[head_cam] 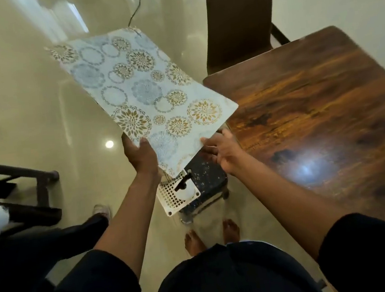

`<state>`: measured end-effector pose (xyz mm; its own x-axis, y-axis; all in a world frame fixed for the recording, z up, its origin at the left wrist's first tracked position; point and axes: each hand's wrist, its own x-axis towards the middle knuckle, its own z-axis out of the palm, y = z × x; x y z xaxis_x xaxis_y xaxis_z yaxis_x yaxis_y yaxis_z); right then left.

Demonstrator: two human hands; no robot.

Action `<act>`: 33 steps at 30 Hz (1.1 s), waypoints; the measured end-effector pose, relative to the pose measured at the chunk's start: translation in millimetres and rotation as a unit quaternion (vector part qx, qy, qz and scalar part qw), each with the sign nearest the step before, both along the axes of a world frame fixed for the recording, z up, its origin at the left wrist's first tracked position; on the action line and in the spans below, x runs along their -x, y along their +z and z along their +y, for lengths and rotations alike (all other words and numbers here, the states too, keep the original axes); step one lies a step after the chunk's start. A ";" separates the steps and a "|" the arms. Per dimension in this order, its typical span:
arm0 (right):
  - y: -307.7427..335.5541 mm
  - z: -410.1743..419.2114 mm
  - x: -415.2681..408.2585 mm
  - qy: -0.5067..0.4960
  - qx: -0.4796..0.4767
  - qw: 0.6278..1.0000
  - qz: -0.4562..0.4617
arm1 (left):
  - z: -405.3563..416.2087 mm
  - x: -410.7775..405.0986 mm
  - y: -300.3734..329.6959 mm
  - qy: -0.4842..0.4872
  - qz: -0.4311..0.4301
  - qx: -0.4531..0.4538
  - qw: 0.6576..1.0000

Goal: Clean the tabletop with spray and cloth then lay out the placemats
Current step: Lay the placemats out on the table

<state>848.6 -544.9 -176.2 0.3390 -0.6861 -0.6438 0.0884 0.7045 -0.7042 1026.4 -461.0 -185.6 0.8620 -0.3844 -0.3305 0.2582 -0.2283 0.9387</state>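
At lower left a dark stool [23,186] is seen on the floor. At centre, the patterned placemat [142,96] is held in the air, its long axis running from upper left to lower right. Its near edge is gripped by the left hand [141,156], thumb on top. The right hand [223,152] is spread, fingertips touching the placemat's near corner. The wooden tabletop [322,112] fills the right.

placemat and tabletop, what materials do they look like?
Placemat: looks like thin woven vinyl or coated fabric, matte, printed with blue and gold medallions; it stays fairly flat held by one end in the left hand, so semi-stiff. Tabletop: dark wood grain, probably laminate or varnished wood; glossy, mirrors a ceiling light.
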 end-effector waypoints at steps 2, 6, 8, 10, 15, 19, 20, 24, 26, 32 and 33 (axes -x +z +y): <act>2.3 -4.8 19.2 -0.050 -0.009 0.999 -0.005 | 0.0 1.4 -4.2 -0.023 0.009 0.008 1.000; 3.3 -12.0 66.9 -0.156 0.002 0.987 0.041 | 1.6 7.0 -19.2 -0.094 0.016 0.014 0.995; 7.0 -12.8 93.6 -0.200 0.025 0.977 0.075 | 2.8 15.2 -18.8 -0.132 0.020 0.016 0.991; 10.4 -11.1 122.0 -0.223 0.062 0.965 0.121 | 2.6 23.9 -18.9 -0.179 0.019 0.013 0.984; 20.3 -0.9 179.2 -0.132 0.181 0.924 0.311 | -2.9 47.6 -27.4 -0.293 0.025 0.012 0.956; 25.3 8.9 218.6 -0.112 0.186 0.912 0.348 | -10.1 76.5 -23.2 -0.388 0.082 0.025 0.918; 24.9 10.8 228.2 -0.133 0.172 0.916 0.337 | -12.0 83.6 -21.9 -0.406 0.096 0.027 0.908; 25.6 25.6 280.8 -0.273 0.102 0.923 0.250 | -23.6 126.2 -18.0 -0.468 0.146 0.034 0.871; 24.2 37.5 308.8 -0.310 0.089 0.916 0.239 | -27.5 152.5 -13.0 -0.481 0.180 0.031 0.857; 32.7 75.1 394.5 -0.375 0.080 0.892 0.241 | -27.8 245.5 2.8 -0.514 0.250 0.038 0.819; 34.4 81.1 409.5 -0.384 0.083 0.886 0.246 | -26.7 261.3 3.8 -0.522 0.255 0.041 0.813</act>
<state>439.0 -463.7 -141.8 -0.5631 -0.6914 -0.4526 0.1507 0.4526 -0.8789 765.1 -487.7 -181.7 -0.1894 -0.8569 -0.4795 0.3244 -0.5155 0.7931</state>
